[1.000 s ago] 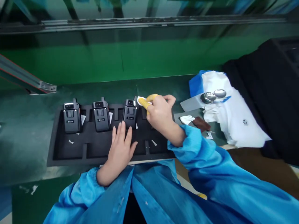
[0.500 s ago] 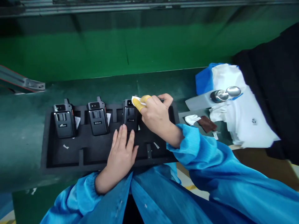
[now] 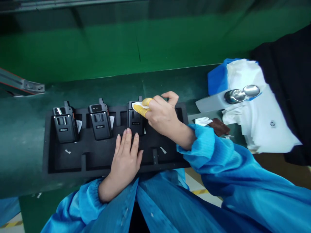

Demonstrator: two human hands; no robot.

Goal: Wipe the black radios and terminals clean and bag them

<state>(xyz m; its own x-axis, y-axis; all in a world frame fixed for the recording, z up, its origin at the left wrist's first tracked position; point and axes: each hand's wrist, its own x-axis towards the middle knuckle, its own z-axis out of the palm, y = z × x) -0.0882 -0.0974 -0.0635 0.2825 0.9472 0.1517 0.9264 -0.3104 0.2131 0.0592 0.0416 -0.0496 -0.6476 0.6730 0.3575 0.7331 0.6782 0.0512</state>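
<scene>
A black foam tray [image 3: 73, 160] lies on the green belt and holds three black radios standing in its back slots. My left hand [image 3: 125, 157] rests flat on the tray, fingers stretched out, its tips touching the bottom of the third radio [image 3: 135, 122]. My right hand [image 3: 161, 115], with a yellow finger cot on the forefinger, pinches a small white wipe [image 3: 136, 105] and presses it on the top of that third radio. The other two radios [image 3: 63, 125] [image 3: 99, 121] stand untouched to the left.
To the right lie a blue-and-white stack of cloths [image 3: 252, 106], a grey plate with two shiny metal discs [image 3: 240, 94], a brown scrap [image 3: 220, 127] and a small white wipe [image 3: 202, 121]. A black cloth [image 3: 291, 74] covers the far right. A metal rail [image 3: 21, 84] ends at left.
My right hand has slid the white wipe leftwards from beside the third radio onto its top. My left hand has stayed flat on the tray. The view has shifted a little.
</scene>
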